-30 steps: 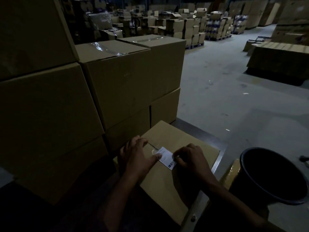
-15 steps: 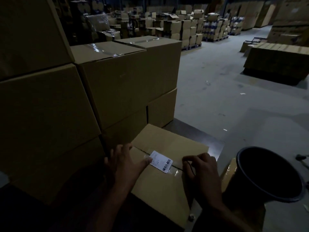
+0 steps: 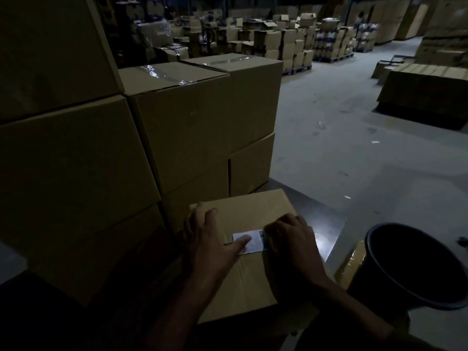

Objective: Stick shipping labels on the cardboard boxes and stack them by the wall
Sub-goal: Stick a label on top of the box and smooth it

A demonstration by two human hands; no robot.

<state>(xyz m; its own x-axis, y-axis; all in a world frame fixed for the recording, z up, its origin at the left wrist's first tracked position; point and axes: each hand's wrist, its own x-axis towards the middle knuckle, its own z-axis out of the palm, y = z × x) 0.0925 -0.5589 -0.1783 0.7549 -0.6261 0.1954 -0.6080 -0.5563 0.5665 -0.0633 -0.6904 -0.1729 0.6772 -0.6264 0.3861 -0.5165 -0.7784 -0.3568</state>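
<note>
Head view: a white label (image 3: 249, 242) lies flat on the near cardboard box (image 3: 253, 211), its long side running left to right. Left hand (image 3: 210, 239) presses it with a straight thumb; right hand (image 3: 291, 239) presses with curled fingers. Right of the box stands a black bucket (image 3: 415, 269); behind it, stacked boxes (image 3: 192, 122).

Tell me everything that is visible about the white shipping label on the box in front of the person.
The shipping label is a small white rectangle, apparently paper, with dark print that is too blurred to read. It lies flat across the centre seam on top of the cardboard box nearest the person. The left hand presses its thumb on the label's left part, with its fingers spread on the box. The right hand covers the label's right end with bent fingers.
</note>
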